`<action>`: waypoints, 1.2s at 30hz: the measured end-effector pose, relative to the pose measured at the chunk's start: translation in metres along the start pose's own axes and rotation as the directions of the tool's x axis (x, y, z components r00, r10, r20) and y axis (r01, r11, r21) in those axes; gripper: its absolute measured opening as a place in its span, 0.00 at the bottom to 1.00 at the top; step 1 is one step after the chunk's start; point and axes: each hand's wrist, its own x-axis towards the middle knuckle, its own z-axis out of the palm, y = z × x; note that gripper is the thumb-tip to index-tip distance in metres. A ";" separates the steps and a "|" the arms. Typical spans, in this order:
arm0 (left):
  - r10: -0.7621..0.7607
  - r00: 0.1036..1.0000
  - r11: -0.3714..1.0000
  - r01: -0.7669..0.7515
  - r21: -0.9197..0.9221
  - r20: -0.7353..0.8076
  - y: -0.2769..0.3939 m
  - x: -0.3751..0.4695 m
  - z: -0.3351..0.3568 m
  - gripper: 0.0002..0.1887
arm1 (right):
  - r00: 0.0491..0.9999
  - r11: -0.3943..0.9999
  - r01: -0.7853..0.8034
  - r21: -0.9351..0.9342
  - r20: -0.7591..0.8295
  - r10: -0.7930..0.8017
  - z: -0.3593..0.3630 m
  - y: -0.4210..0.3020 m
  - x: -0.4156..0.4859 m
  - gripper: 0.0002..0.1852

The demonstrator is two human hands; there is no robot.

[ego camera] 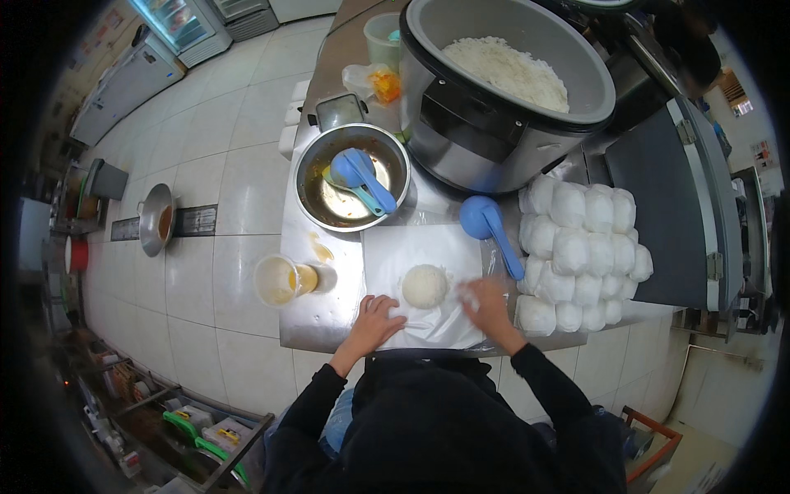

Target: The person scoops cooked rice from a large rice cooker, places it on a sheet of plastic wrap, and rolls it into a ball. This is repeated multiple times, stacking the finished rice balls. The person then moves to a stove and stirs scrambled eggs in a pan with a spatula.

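Observation:
A round mound of cooked white rice (425, 286) sits on a stack of white wrapping paper (395, 247) at the table's front edge. My left hand (374, 322) rests on the paper's lower left part, fingers spread, apart from the rice. Just right of the mound is my right hand (487, 305), blurred, with its fingers curled near the paper's right side. Whether it pinches the paper or a few grains cannot be made out. A blue plastic rice scoop (480, 217) lies beyond that hand, its handle pointing towards me.
White wrapped packets (577, 256) are piled on the right. Behind stands a large rice cooker (469, 136) holding rice (506, 68). A steel bowl (302, 191) with scoops is at back left. A plastic cup (276, 281) of yellowish content stands near the table's left edge.

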 end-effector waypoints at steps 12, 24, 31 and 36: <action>0.016 0.999 0.992 -0.010 -0.127 0.042 -0.006 0.011 -0.014 0.10 | 0.966 0.971 0.181 0.155 0.155 -0.205 0.024 0.028 -0.032 0.10; -0.167 0.982 0.946 0.133 -0.297 -0.093 0.027 -0.020 0.004 0.23 | 0.972 0.974 0.196 -0.113 -0.110 -0.208 0.005 -0.016 -0.049 0.11; -0.740 0.645 0.548 0.409 -0.730 -0.194 0.017 0.015 0.001 0.06 | 0.942 0.910 -0.282 0.304 -0.091 0.322 0.019 -0.002 -0.029 0.09; -0.816 0.537 0.474 0.407 -0.781 -0.216 0.010 0.049 0.004 0.07 | 0.953 0.933 -0.061 0.356 -0.257 0.161 0.021 -0.023 -0.016 0.13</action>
